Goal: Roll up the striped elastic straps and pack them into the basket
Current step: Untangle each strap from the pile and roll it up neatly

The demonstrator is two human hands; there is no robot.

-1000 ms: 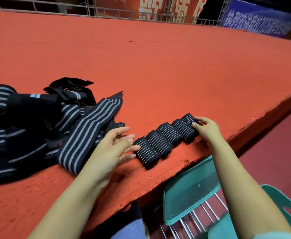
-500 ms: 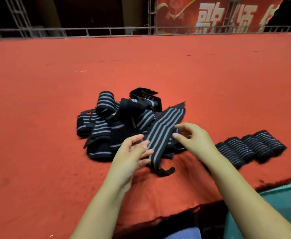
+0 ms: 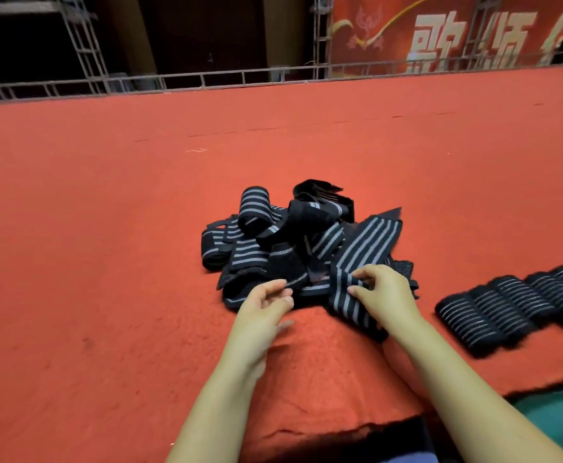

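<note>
A tangled pile of black elastic straps with grey stripes (image 3: 273, 238) lies on the red carpeted platform (image 3: 106, 262). One long striped strap (image 3: 360, 255) runs from the pile toward me. My right hand (image 3: 387, 292) pinches its near end between thumb and fingers. My left hand (image 3: 263, 305) rests at the pile's front edge, fingers curled and touching a strap there. A row of several rolled straps (image 3: 514, 305) sits side by side to the right. No basket is in view.
The platform's frayed front edge (image 3: 373, 426) runs just below my forearms. Something teal (image 3: 554, 409) shows below that edge at the lower right. A metal truss railing (image 3: 206, 78) and a red banner (image 3: 440, 31) line the far side.
My right hand left the rolled straps and came over to the pile, where it took the long strap's end. My left hand reached forward to the pile. My view swung left.
</note>
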